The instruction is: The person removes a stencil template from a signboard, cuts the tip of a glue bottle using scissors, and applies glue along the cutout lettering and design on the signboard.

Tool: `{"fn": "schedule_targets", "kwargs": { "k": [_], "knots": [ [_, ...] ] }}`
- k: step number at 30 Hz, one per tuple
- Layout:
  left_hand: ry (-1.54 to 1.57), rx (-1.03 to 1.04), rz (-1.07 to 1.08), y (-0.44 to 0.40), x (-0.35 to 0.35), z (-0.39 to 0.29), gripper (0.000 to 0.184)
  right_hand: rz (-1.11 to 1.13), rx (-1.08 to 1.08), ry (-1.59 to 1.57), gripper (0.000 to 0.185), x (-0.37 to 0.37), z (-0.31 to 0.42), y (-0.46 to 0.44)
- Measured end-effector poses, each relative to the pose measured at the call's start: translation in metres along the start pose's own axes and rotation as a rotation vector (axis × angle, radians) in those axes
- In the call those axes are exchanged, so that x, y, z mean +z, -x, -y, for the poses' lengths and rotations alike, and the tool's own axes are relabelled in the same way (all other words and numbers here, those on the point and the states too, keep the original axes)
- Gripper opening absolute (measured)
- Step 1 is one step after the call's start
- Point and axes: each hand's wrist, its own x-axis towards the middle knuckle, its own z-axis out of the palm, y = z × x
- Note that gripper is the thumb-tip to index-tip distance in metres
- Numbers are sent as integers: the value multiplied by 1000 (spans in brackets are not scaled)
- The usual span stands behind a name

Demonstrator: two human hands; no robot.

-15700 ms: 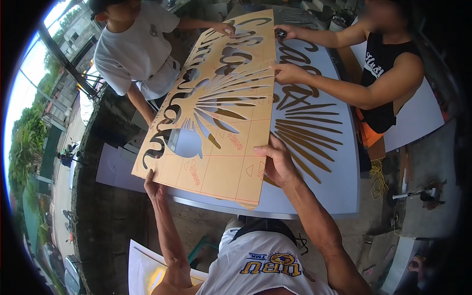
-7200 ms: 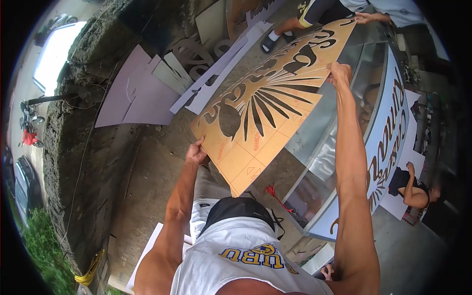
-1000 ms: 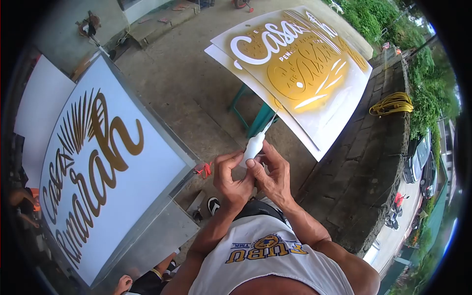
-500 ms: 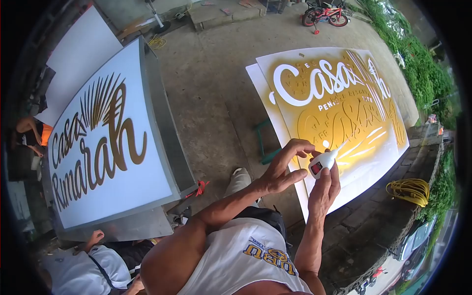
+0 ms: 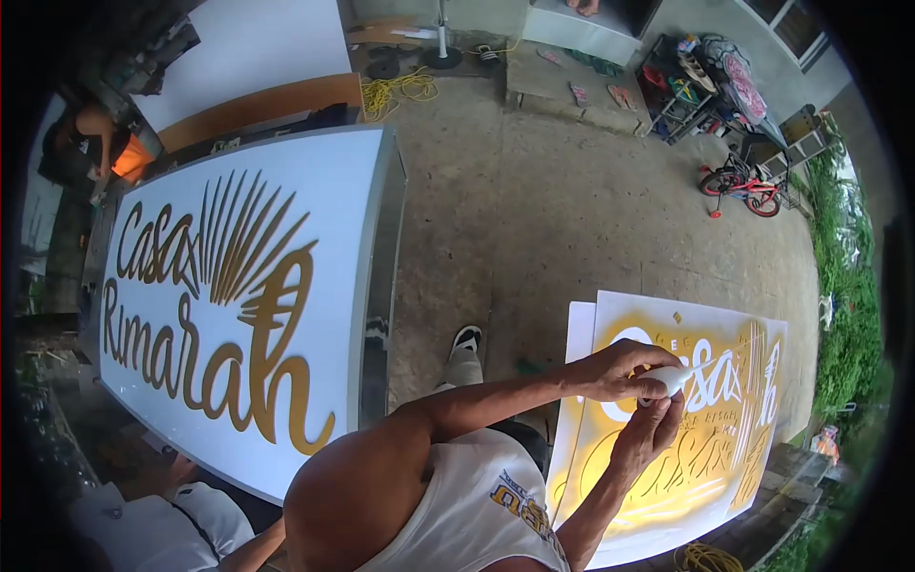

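Observation:
A small white bottle (image 5: pixel 670 378) with a thin pointed nozzle is in front of me at the right, over a yellow-sprayed white panel (image 5: pixel 610 477). The fingers of my right hand (image 5: pixel 648 434) hold it from below. My left hand (image 5: pixel 624 370) pinches the bottle from the other side, fingers closed against it. The panel carries white and yellow "Casa" lettering, partly hidden by my hands. At the left lies a large white sign (image 5: pixel 157 319) with raised gold letters reading "Casa Rimarah" and a fan of rays.
One person (image 5: pixel 162 524) in a white shirt is at the bottom left, another (image 5: pixel 95 143) at the upper left. A red bicycle (image 5: pixel 743 186), a cluttered rack (image 5: pixel 686 86) and a yellow cable (image 5: pixel 396 92) lie beyond. Concrete floor (image 5: pixel 534 219) runs between sign and panel.
The view has turned, showing more of the floor and the bicycle. My left hand, spread beside the bottle half a second ago, has closed on it. The bottle stays in my right hand.

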Motion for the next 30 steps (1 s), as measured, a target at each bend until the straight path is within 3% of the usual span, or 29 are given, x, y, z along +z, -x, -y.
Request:
{"fn": "schedule_targets", "kwargs": {
  "k": [10,12,15,18,21,27,30],
  "knots": [
    [-309,28,-338,-62,-219,-32,48,306,-9,5,53,159,-47,-197],
    [-559,166,-465,-66,-250,-29,46,328,5,36,52,186,-61,-226],
    [-560,74,-603,-70,-299,-32,44,518,30,-59,49,227,-76,-274],
    [-602,27,-759,-76,-355,-26,43,564,79,-13,46,257,-115,-329],
    [-450,47,-948,-84,-425,-20,45,607,146,3,39,283,-154,-389],
    [-445,159,-1622,-73,-601,-6,36,799,185,152,28,356,-206,-511],
    [-377,403,-1894,-33,-676,-2,33,917,268,224,25,391,-226,-546]
  ]
}}
